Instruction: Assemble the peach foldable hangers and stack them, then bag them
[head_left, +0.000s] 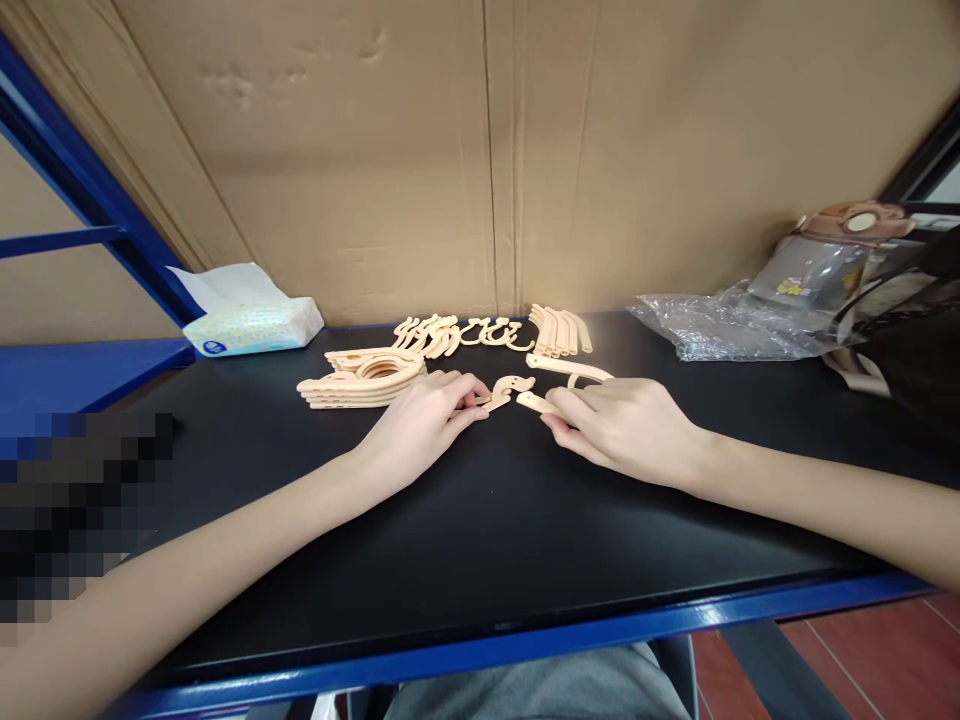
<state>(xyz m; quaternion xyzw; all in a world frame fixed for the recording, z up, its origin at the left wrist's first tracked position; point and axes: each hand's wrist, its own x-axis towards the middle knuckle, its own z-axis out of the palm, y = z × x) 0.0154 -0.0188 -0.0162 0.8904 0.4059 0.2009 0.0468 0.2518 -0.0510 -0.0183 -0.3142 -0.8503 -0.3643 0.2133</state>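
Tissue pack (pixel 255 328) at left, hanger stack (pixel 364 393) left of hooks (pixel 496 324), bottle (pixel 799 270) right, seemingly behind bag (pixel 720 335)

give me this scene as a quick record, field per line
left hand: pinching a thin beige piece
right hand: holding a beige strip
between hands: small curved piece
beside left hand: stack of beige pieces
surface: black table
far left: tissue pack
far right: clear plastic bag, bottle
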